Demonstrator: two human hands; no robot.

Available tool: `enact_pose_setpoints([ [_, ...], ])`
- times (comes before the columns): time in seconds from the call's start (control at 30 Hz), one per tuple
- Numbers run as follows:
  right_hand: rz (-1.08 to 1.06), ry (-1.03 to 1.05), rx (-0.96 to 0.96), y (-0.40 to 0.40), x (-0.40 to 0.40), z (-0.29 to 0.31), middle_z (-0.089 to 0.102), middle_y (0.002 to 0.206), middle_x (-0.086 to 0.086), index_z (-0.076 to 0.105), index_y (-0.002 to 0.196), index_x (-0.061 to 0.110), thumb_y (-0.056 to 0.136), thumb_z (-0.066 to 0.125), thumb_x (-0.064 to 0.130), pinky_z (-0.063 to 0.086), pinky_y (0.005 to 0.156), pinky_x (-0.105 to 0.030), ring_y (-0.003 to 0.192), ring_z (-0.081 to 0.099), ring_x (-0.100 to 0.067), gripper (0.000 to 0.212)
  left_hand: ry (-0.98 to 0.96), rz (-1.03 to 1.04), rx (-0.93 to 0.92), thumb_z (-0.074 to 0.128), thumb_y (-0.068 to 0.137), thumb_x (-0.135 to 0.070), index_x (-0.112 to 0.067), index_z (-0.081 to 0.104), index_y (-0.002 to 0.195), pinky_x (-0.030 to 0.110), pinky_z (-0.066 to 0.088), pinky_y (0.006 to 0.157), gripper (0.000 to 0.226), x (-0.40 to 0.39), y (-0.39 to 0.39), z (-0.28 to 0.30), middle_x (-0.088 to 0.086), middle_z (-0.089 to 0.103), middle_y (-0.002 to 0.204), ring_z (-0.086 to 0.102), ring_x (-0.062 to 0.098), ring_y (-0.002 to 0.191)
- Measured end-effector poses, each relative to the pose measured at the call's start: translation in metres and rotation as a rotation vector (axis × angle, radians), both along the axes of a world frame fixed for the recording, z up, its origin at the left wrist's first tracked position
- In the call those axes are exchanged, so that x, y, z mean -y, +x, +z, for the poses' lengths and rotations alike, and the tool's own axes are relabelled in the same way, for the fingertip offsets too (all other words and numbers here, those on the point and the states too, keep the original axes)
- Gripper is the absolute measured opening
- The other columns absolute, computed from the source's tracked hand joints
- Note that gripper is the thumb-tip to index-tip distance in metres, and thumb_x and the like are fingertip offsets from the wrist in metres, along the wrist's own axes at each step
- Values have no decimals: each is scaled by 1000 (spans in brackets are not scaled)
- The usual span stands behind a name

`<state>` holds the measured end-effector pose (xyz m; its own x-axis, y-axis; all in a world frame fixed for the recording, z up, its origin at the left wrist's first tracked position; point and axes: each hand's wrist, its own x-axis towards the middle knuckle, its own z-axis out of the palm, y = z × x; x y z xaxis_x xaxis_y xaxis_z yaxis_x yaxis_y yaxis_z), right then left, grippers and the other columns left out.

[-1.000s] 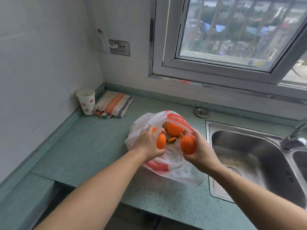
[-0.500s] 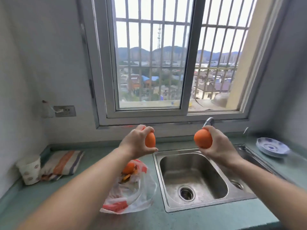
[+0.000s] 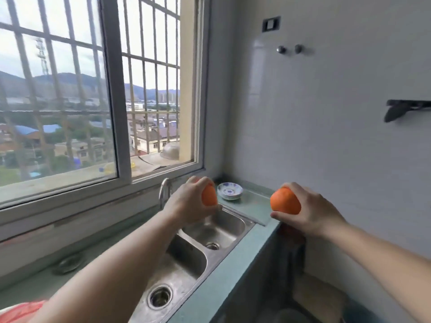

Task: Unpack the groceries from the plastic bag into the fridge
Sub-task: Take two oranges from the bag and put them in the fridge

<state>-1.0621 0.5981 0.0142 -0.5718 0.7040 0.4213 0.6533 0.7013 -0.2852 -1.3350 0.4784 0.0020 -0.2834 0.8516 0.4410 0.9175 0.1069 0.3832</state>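
My left hand [image 3: 190, 202] grips an orange fruit [image 3: 209, 195] above the steel double sink [image 3: 235, 223]. My right hand [image 3: 311, 210] holds a second orange fruit [image 3: 285, 201] out past the right end of the green counter [image 3: 235, 271]. Only a red and white corner of the plastic bag [image 3: 22, 311] shows, at the bottom left edge. No fridge is in view.
A tap [image 3: 164, 191] rises behind the sink under the barred window [image 3: 112, 94]. A stack of blue-patterned dishes [image 3: 229, 191] sits in the counter's far right corner. A dark bracket [image 3: 405, 109] juts from the white right wall. A metal lid [image 3: 68, 264] lies on the counter.
The view has swung right, away from the bag, which slid to the bottom left edge. Both hands moved right with their oranges, lifted out of the bag one second ago.
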Motion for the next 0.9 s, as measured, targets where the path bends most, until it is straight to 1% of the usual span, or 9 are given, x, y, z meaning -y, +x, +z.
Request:
enact_pose_setpoints([
  [0.1, -146, 54, -44, 63, -2, 2, 50, 114, 5, 45, 127, 35, 71, 73, 56, 47, 77, -34, 97, 59, -24, 66, -24, -135, -15, 73, 69, -59, -35, 50, 123, 37, 50, 88, 63, -38, 55, -1, -6, 50, 118, 54, 20, 103],
  [0.2, -265, 85, -121, 132, -7, 11, 49, 122, -1, 51, 127, 28, 70, 78, 35, 50, 84, -37, 103, 58, -27, 64, -8, -254, -48, 70, 66, -62, -37, 50, 119, 40, 51, 87, 62, -68, 114, 9, -6, 52, 116, 55, 20, 101],
  [0.3, -371, 102, -139, 206, -11, 22, 50, 122, -2, 53, 127, 29, 67, 79, 27, 49, 89, -38, 108, 56, -29, 66, 27, -353, -61, 70, 67, -62, -39, 50, 119, 37, 51, 85, 61, -93, 179, 27, -8, 53, 118, 56, 18, 100],
  [0.37, -423, 112, -176, 256, -9, 33, 50, 119, 0, 54, 124, 28, 67, 82, 28, 47, 87, -35, 106, 55, -25, 64, 59, -413, -64, 72, 68, -60, -38, 50, 120, 36, 52, 84, 61, -109, 227, 39, -8, 53, 119, 56, 18, 99],
  [0.43, -485, 120, -217, 306, -2, 43, 48, 115, 6, 53, 119, 31, 69, 82, 39, 48, 84, -36, 101, 54, -20, 58, 73, -477, -35, 75, 68, -56, -36, 52, 120, 36, 52, 84, 60, -123, 280, 49, -7, 52, 118, 55, 18, 99],
  [0.53, -612, 169, -242, 380, 9, 51, 48, 111, 10, 54, 113, 35, 76, 69, 55, 50, 79, -37, 95, 54, -18, 44, 71, -606, -36, 76, 69, -56, -34, 51, 121, 41, 53, 87, 62, -144, 363, 57, -5, 50, 120, 53, 22, 104],
  [0.7, -810, 223, -247, 496, 34, 52, 55, 117, 7, 58, 120, 30, 77, 69, 50, 50, 82, -36, 104, 57, -21, 48, 68, -804, -76, 73, 73, -58, -35, 45, 125, 35, 55, 86, 63, -170, 502, 62, -7, 47, 123, 50, 18, 105],
  [0.8, -932, 240, -223, 559, 57, 49, 59, 114, 2, 61, 113, 28, 74, 73, 42, 51, 82, -38, 103, 60, -25, 43, 55, -917, -84, 70, 71, -66, -38, 42, 125, 34, 56, 84, 67, -180, 580, 61, -9, 47, 122, 51, 17, 103],
  [0.9, -1071, 266, -250, 612, 81, 49, 55, 108, 5, 56, 105, 31, 72, 74, 42, 48, 76, -35, 95, 57, -22, 39, 47, -1040, -72, 69, 70, -68, -38, 43, 125, 28, 52, 81, 67, -184, 647, 61, -12, 46, 120, 50, 14, 102],
])
